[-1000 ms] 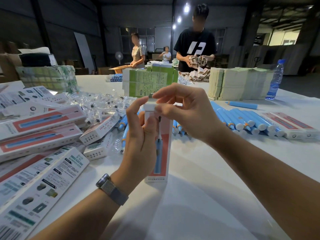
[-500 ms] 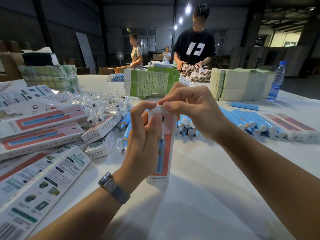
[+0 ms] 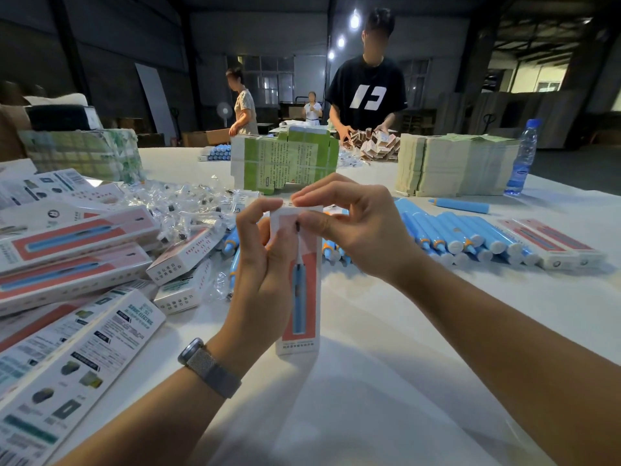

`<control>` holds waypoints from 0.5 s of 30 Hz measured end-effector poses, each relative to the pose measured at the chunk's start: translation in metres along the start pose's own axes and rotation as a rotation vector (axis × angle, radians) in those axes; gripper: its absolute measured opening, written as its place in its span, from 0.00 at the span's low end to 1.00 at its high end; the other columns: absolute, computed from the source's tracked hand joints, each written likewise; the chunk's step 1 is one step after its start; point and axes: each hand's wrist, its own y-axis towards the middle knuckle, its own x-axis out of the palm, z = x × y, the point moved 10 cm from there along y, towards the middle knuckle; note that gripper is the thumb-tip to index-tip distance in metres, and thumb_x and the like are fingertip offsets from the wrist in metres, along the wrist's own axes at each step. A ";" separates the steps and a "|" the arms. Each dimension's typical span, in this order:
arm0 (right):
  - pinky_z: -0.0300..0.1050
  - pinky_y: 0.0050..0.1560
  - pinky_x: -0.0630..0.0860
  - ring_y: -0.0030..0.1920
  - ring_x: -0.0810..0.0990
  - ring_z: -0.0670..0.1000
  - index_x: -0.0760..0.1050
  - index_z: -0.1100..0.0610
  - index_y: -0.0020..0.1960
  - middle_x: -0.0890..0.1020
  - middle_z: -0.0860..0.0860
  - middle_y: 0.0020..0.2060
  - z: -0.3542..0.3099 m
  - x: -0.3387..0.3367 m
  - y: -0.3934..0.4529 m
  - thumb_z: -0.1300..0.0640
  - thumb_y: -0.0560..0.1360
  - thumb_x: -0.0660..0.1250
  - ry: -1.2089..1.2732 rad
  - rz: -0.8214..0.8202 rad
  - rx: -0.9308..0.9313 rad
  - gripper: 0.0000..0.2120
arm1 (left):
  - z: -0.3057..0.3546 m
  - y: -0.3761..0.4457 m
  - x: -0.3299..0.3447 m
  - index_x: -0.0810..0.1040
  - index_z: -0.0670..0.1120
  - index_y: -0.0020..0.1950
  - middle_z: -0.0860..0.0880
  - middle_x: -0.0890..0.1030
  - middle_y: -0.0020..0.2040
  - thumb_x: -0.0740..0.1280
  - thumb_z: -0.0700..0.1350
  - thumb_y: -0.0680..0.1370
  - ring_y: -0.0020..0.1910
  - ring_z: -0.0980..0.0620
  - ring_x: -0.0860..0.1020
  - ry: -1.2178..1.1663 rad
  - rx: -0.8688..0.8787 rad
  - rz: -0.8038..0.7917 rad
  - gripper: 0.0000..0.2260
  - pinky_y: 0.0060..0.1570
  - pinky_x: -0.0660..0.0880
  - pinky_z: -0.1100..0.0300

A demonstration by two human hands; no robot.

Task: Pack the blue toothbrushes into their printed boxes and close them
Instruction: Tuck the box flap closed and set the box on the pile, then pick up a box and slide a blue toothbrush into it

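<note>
A tall printed box (image 3: 304,297), white with a red panel and a blue toothbrush picture, stands upright on the white table in front of me. My left hand (image 3: 260,264) grips its upper left side, thumb near the top. My right hand (image 3: 353,227) pinches the top flap at the box's upper edge. Loose blue toothbrushes (image 3: 463,237) lie in a row to the right. More of them (image 3: 232,245) lie behind my left hand. What is inside the box is hidden.
Printed boxes (image 3: 70,243) are piled at the left, with clear bagged parts (image 3: 188,206) behind them. Two boxes (image 3: 554,243) lie at the right. Green cartons (image 3: 285,159), a flat stack (image 3: 457,163) and a water bottle (image 3: 522,156) stand behind. A person (image 3: 368,92) works across the table.
The box's top flap has gone from raised to nearly flat, and my right fingers have come down onto the top edge. The person opposite lowered their hands to the table.
</note>
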 end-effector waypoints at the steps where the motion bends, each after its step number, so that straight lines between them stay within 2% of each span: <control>1: 0.49 0.40 0.81 0.51 0.81 0.52 0.81 0.56 0.51 0.81 0.50 0.48 0.002 -0.001 -0.001 0.62 0.73 0.72 -0.036 0.035 0.006 0.07 | -0.003 0.000 0.001 0.66 0.60 0.61 0.52 0.77 0.49 0.56 0.41 0.80 0.44 0.50 0.78 -0.037 -0.039 -0.017 0.16 0.42 0.78 0.57; 3: 0.37 0.37 0.76 0.47 0.79 0.46 0.81 0.55 0.52 0.78 0.48 0.48 0.008 -0.002 -0.003 0.61 0.75 0.72 -0.155 0.125 0.025 0.07 | -0.008 0.000 0.003 0.66 0.59 0.64 0.51 0.76 0.52 0.56 0.37 0.75 0.50 0.50 0.78 -0.092 -0.094 -0.042 0.23 0.47 0.80 0.55; 4: 0.36 0.39 0.75 0.46 0.78 0.43 0.81 0.54 0.54 0.77 0.48 0.49 0.010 -0.004 -0.004 0.60 0.76 0.71 -0.221 0.162 0.040 0.07 | -0.008 0.000 0.006 0.66 0.57 0.65 0.55 0.76 0.53 0.56 0.35 0.74 0.51 0.53 0.78 -0.095 -0.104 -0.051 0.24 0.49 0.80 0.55; 6: 0.38 0.43 0.77 0.46 0.79 0.44 0.80 0.55 0.58 0.76 0.48 0.53 0.016 -0.002 -0.005 0.57 0.76 0.71 -0.291 0.147 0.088 0.10 | -0.007 0.000 0.012 0.65 0.53 0.67 0.58 0.76 0.55 0.55 0.30 0.73 0.53 0.59 0.78 -0.086 -0.108 -0.070 0.27 0.49 0.79 0.60; 8: 0.40 0.48 0.79 0.50 0.79 0.46 0.76 0.57 0.66 0.74 0.48 0.58 0.025 0.008 -0.005 0.53 0.76 0.72 -0.276 0.006 0.177 0.20 | -0.010 0.000 0.015 0.62 0.51 0.71 0.51 0.75 0.62 0.54 0.28 0.69 0.54 0.58 0.79 -0.186 -0.156 -0.099 0.33 0.48 0.78 0.62; 11: 0.35 0.51 0.76 0.52 0.74 0.41 0.66 0.57 0.75 0.70 0.47 0.66 0.034 0.022 -0.010 0.56 0.74 0.74 -0.286 -0.161 0.264 0.33 | -0.012 0.001 0.023 0.57 0.58 0.74 0.45 0.68 0.72 0.50 0.30 0.60 0.59 0.53 0.80 -0.417 -0.265 -0.187 0.44 0.49 0.79 0.57; 13: 0.32 0.52 0.74 0.52 0.74 0.42 0.64 0.57 0.76 0.69 0.47 0.68 0.034 0.023 -0.011 0.59 0.73 0.74 -0.307 -0.159 0.291 0.35 | -0.017 0.001 0.024 0.57 0.62 0.74 0.47 0.67 0.75 0.51 0.30 0.59 0.63 0.52 0.78 -0.413 -0.276 -0.199 0.46 0.51 0.79 0.56; 15: 0.30 0.54 0.71 0.53 0.73 0.43 0.66 0.56 0.75 0.71 0.48 0.68 0.027 0.012 -0.009 0.58 0.72 0.73 -0.414 -0.133 0.282 0.34 | -0.028 -0.002 0.022 0.58 0.65 0.72 0.56 0.65 0.76 0.54 0.31 0.60 0.71 0.56 0.71 -0.298 -0.243 -0.187 0.45 0.61 0.75 0.54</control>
